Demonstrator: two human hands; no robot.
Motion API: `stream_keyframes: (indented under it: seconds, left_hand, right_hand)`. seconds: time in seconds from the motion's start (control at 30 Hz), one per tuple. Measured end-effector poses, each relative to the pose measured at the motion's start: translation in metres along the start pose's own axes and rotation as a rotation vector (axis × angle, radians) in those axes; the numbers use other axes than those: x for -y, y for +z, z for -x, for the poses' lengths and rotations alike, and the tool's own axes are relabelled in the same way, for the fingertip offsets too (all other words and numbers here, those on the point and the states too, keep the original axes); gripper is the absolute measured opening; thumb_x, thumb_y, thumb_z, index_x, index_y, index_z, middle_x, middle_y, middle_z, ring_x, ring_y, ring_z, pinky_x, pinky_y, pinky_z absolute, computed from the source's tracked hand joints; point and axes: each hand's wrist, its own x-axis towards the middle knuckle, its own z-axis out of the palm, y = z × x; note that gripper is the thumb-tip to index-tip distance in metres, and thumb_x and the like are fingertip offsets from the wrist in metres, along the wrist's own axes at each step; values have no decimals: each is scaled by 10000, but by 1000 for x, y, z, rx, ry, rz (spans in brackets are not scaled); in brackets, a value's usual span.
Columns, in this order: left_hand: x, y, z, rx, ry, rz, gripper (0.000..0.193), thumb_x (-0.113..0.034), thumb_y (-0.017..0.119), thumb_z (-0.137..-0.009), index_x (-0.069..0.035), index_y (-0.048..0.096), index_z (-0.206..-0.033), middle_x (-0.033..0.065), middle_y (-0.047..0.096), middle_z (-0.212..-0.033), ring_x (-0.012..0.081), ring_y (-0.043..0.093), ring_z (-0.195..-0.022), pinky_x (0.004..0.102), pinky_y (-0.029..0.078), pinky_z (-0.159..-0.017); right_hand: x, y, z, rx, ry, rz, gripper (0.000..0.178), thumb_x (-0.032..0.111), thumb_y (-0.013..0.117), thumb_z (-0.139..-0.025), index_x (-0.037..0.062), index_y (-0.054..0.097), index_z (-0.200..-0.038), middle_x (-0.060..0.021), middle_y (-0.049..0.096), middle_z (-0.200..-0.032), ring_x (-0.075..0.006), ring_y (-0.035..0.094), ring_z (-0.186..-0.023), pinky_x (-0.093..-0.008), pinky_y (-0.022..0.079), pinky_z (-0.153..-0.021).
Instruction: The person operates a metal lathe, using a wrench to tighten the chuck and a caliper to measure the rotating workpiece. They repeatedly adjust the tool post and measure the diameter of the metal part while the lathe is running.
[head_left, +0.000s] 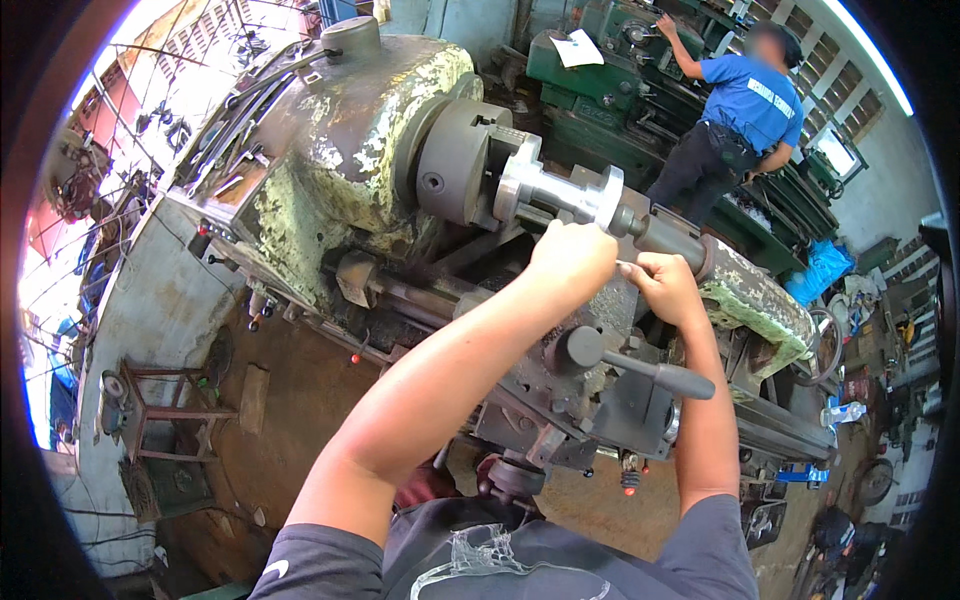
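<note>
My left grip [572,255] is curled shut just below the shiny steel workpiece [560,192], whose long axis runs from the chuck [455,160] toward the tailstock [668,235]. My right grip [660,285], fingers closed together, sits just below that tailstock end; what either clamps, I cannot tell.

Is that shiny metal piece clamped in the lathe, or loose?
Clamped: the shiny metal piece sits in the chuck, its other end against the tailstock. Both hands are beside it.

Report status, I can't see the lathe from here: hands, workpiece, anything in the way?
Left hand fisted at the shiny workpiece in the chuck. Right hand beside it, grip unclear. Black lever juts out below the hands.
</note>
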Motion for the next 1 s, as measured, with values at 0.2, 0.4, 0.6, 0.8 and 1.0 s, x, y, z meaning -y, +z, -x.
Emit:
stream_keyframes:
  seconds: [0.2,0.4,0.6,0.8,1.0]
  left_hand:
    - [34,4,-5,-228,139,285,164,-128,604,-891,-72,703,-1010,181,719,-942,366,700,-926,483,552,-825]
    - [78,-68,43,-610,229,493,199,-66,602,-815,-47,676,-999,168,696,-920,372,681,-898,473,551,-769]
    - [245,-118,168,-1170,-121,292,248,80,636,-849,-31,736,-1047,160,745,-970,279,737,-864,356,580,-777]
    - [410,-175,236,-1294,-784,202,190,-180,680,-959,-81,764,-1098,148,745,-909,253,716,-785,363,558,-753]
    - [500,-196,214,-998,-1016,-107,334,-327,675,-927,-96,758,-1154,224,740,-1024,381,712,-1021,452,539,-921]
  right_hand:
    - [-6,-36,-10,-28,-42,-162,194,154,722,-899,-12,653,-826,-60,616,-713,-118,537,-694,-299,450,-645]
    - [53,-139,62,-319,136,-118,549,331,642,-983,22,506,-1417,-141,562,-1422,-284,560,-1282,-404,413,-1111]
    - [108,-81,157,-306,350,-219,483,373,686,-982,-2,577,-1265,-81,645,-1109,-168,593,-988,-306,474,-894]
    - [108,-8,143,-480,381,132,271,251,615,-1024,-18,630,-1050,-57,635,-936,-148,598,-859,-300,478,-787]
    - [109,-12,143,-507,473,-88,263,258,608,-1038,-2,633,-1055,-31,614,-868,-129,572,-815,-282,468,-759]
